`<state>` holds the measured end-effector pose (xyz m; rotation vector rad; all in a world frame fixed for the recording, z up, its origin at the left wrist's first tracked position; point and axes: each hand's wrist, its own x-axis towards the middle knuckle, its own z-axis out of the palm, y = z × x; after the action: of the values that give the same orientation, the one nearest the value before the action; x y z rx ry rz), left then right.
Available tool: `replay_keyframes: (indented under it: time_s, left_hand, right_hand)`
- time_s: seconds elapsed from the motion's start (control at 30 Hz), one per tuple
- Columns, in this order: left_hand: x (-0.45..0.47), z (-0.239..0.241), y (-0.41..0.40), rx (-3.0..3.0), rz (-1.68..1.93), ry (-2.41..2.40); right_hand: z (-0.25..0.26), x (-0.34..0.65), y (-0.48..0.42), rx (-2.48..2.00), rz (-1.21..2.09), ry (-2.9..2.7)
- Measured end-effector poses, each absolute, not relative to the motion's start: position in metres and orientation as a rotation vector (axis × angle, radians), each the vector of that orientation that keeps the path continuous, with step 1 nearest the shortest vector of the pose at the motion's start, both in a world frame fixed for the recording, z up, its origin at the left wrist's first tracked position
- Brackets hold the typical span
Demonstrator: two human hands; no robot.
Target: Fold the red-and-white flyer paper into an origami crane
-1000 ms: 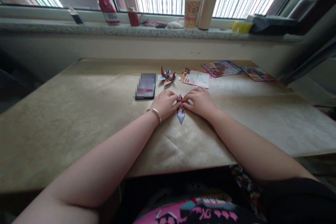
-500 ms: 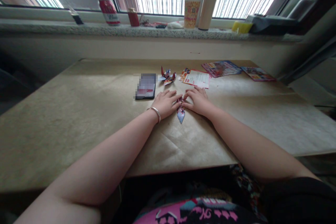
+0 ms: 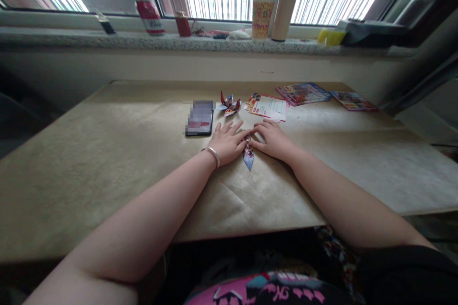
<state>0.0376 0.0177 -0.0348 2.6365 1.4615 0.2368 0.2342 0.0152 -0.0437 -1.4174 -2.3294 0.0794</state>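
Observation:
A narrow piece of folded paper (image 3: 248, 158) lies on the table in front of me, its pale pointed end toward me. Its upper part is mostly covered by my fingers. My left hand (image 3: 228, 144), with a silver bangle at the wrist, holds the paper's left side between thumb and index finger; its other fingers spread over the table. From the right, my right hand (image 3: 271, 138) grips the paper with thumb and bent index finger. Both index fingertips meet near its far end. Beyond the hands stands a folded-paper figure (image 3: 230, 104) with raised points.
Left of the figure lies a phone (image 3: 200, 118). Printed sheets (image 3: 269, 107) and colourful booklets (image 3: 303, 93) lie at the back right of the table (image 3: 107, 152). On the windowsill stand a red can (image 3: 150, 16), a patterned cup (image 3: 262, 16) and a yellow item (image 3: 331, 36).
My left index finger has stretched further right, over the paper's upper part toward the right fingertips. The paper's near tip has tilted slightly right. The whole view has shifted slightly.

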Motion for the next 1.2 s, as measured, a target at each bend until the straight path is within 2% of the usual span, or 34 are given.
replay_keyframes:
  time_s: [0.17,0.73,0.93,1.2]
  left_hand:
    - [0.036,-0.032,0.014,2.615,0.315,1.435]
    - [0.027,-0.036,0.022,2.330,0.727,1.313]
    - [0.027,-0.032,0.023,2.455,0.746,1.203]
    - [0.025,-0.028,0.019,2.822,0.760,1.130]
  right_hand:
    - [-0.042,0.237,0.018,-1.250,0.192,-2.272]
    - [-0.034,0.235,0.013,-1.188,0.437,-2.242]
    - [-0.032,0.236,0.012,-1.154,0.317,-2.222]
    - [-0.019,0.238,0.004,-1.103,-0.061,-2.459]
